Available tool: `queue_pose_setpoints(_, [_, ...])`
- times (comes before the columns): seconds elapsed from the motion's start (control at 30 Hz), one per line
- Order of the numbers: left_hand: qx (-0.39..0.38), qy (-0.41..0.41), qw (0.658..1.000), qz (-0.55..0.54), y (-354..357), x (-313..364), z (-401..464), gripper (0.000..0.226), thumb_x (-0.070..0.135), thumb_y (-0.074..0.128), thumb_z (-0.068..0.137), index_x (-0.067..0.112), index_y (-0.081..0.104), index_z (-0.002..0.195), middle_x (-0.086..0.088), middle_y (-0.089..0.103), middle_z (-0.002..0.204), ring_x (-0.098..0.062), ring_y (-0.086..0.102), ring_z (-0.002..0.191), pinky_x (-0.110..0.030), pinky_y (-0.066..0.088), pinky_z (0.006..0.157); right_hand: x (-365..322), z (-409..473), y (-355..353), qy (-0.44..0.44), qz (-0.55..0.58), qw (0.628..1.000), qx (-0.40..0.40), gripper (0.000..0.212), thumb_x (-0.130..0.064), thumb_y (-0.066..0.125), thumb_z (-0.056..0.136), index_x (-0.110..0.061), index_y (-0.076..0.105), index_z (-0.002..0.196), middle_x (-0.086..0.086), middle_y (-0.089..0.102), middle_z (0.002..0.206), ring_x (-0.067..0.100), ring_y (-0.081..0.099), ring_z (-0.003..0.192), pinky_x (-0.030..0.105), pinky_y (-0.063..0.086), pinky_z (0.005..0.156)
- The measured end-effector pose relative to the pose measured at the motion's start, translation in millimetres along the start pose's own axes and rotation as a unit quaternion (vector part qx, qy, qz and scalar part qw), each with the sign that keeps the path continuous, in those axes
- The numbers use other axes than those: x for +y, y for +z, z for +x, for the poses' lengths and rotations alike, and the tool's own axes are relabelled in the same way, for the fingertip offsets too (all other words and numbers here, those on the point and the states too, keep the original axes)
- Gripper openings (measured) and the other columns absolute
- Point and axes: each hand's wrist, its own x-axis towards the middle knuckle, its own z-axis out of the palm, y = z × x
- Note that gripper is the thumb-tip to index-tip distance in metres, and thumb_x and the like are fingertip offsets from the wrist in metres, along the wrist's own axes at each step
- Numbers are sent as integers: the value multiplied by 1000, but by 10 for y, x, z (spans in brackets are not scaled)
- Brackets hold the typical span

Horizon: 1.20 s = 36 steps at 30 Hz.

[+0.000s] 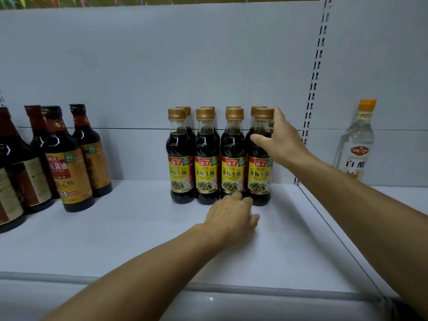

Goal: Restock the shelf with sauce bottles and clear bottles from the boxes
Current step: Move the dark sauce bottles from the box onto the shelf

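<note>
Several dark sauce bottles with gold caps and yellow labels stand in two rows on the white shelf (139,239). My right hand (281,140) grips the neck of the rightmost front sauce bottle (260,174), thumb in front and fingers behind it. My left hand (231,216) rests low on the shelf, its fingertips touching the base of the front bottle third from the left (232,163). One clear bottle (356,144) with an orange cap and white vinegar label stands on the neighbouring shelf section to the right.
Larger dark sauce bottles (67,163) with brown and gold labels stand at the left of the shelf. A slotted upright post (312,89) divides the two shelf sections. A grey rail (208,287) runs along the shelf's front edge.
</note>
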Motion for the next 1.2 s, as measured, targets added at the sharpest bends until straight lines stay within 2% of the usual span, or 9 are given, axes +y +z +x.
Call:
queue_pose_setpoints(0.13, [4,6,1000,10,-123,-124,-143,44,38,45,99,10,52,131,-9,51,130,-30,50,118,-45,45,96,-173,-150,25,8,-85,995,49,57,-32,66,86,-12,38,131,8,52,124,30,48,115,50,47,94])
queue_pose_setpoints(0.3, [26,24,999,-7,-252,-262,-443,46,39,45,99,13,49,136,-8,52,128,-28,51,117,-43,46,94,-413,-457,63,13,-134,990,53,51,-31,60,88,-15,42,133,9,45,138,31,39,129,48,40,103])
queue_pose_setpoints(0.4, [30,24,999,-12,-312,-340,-685,44,40,44,99,12,51,132,-7,54,126,-27,52,114,-43,47,94,-574,-709,121,-2,-129,991,43,51,-31,59,89,-15,45,136,7,45,140,29,39,130,44,39,103])
queue_pose_setpoints(0.5, [26,22,999,-9,-371,-433,-965,44,41,43,99,11,52,130,-8,54,127,-26,53,113,-43,47,94,-784,-998,217,-8,-116,993,31,60,-32,58,93,-14,38,147,9,38,151,28,31,140,43,31,112])
queue_pose_setpoints(0.67, [30,21,999,-2,-470,-620,-1429,44,43,42,99,12,52,129,-8,54,126,-27,53,113,-44,46,95,-1212,-1456,407,-25,-109,994,7,56,-32,56,95,-16,41,147,8,36,154,24,28,144,41,28,115])
queue_pose_setpoints(0.8, [45,18,999,-16,-555,-749,-1785,43,43,42,99,14,52,130,-7,54,128,-25,52,115,-43,45,96,-1559,-1779,505,-49,-88,995,-5,51,-28,57,95,-14,46,143,7,41,149,23,33,140,37,30,111])
queue_pose_setpoints(0.9, [62,31,997,-40,-588,-866,-2093,47,42,43,99,18,47,140,-4,50,136,-23,49,121,-40,43,100,-1823,-2030,597,-68,-82,994,-8,47,-29,56,96,-15,49,141,4,44,148,18,35,139,35,32,108])
queue_pose_setpoints(1.03, [82,64,992,-67,-572,-1029,-2520,47,37,45,98,20,45,142,-2,48,139,-21,46,125,-38,42,102,-2114,-2415,756,-94,-68,993,-27,42,-30,56,97,-17,54,137,-1,50,142,13,41,134,20,28,101])
queue_pose_setpoints(1.2, [70,75,991,-85,-418,-1207,-2947,37,33,46,96,20,56,129,-3,55,124,-22,52,112,-39,47,90,-2310,-2879,955,-104,-6,993,-58,30,-28,56,97,-18,63,125,-5,62,124,6,55,112,24,45,96])
